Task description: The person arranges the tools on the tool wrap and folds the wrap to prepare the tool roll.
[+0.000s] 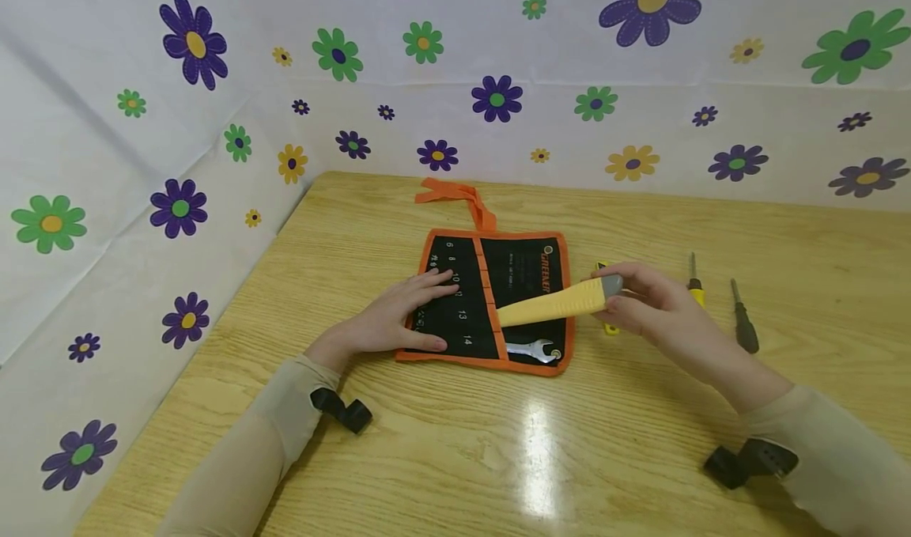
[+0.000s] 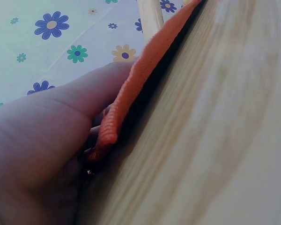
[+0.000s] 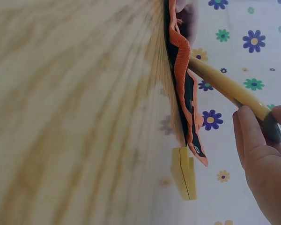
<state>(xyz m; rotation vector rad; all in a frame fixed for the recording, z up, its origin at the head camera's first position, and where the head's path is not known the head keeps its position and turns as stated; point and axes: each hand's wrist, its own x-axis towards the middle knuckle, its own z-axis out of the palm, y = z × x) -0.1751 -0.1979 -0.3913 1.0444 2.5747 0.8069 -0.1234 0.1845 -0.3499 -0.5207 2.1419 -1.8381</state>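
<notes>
A black tool pouch (image 1: 523,280) with orange trim and numbered slots lies on the table. My left hand (image 1: 395,311) rests on its left part, fingers spread over the fabric. With thumb and fingers, my right hand (image 1: 658,308) pinches the grey end of a yellow utility knife (image 1: 551,303). The knife slants down to the left, its far end at the pouch's orange pocket edge; whether the tip is inside is hard to tell. In the right wrist view the knife (image 3: 229,87) tilts up from the pouch. A silver wrench (image 1: 530,350) sits in the lowest slot, its open end showing.
A yellow-and-black object (image 3: 183,173) lies right of the pouch, partly hidden by my right hand in the head view. Farther right lie a yellow-handled screwdriver (image 1: 696,290) and a dark-handled screwdriver (image 1: 745,327). An orange strap (image 1: 455,191) trails behind the pouch. Flowered cloth borders the table.
</notes>
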